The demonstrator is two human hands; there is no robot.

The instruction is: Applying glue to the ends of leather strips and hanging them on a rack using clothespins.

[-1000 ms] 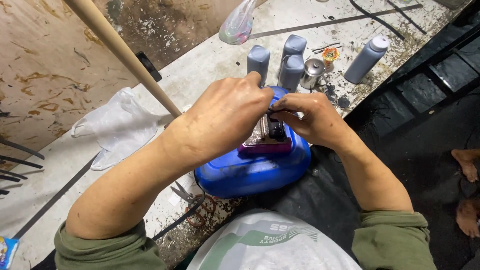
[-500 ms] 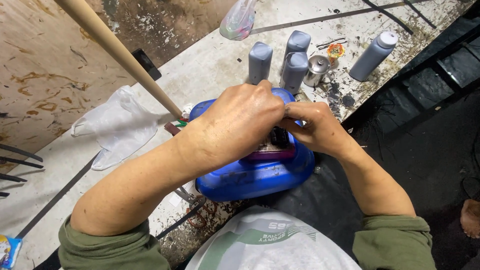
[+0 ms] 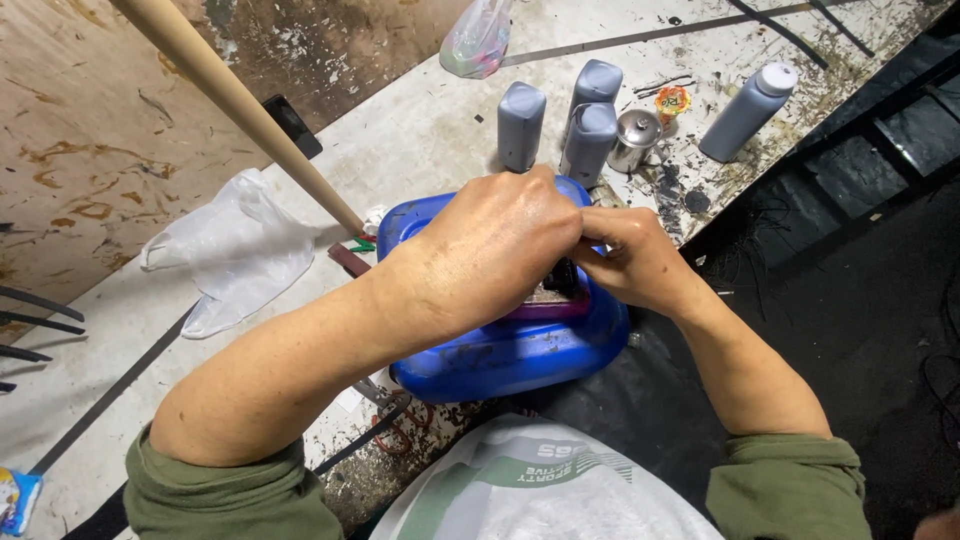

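Observation:
A blue plastic jug [image 3: 500, 355] lies on its side at the bench's near edge. On top of it rests a small purple-based metal block with a black part [image 3: 556, 292], mostly hidden by my hands. My left hand [image 3: 490, 250] covers the block, fingers curled down over it. My right hand [image 3: 630, 255] meets the left from the right, its fingertips pinched on a thin black strand at the block. What the fingers grip underneath is hidden.
Three grey bottles [image 3: 560, 125] stand behind the jug, a fourth grey bottle [image 3: 745, 110] lies farther right beside a small metal pot [image 3: 635, 140]. A wooden pole [image 3: 235, 100] slants from the upper left. A clear plastic bag [image 3: 235, 250] lies left; scissors [image 3: 385, 400] lie below the jug.
My left hand has slid right and closed over the block, hiding most of it. My right hand's fingers have tucked in against the left. The view shifted slightly down.

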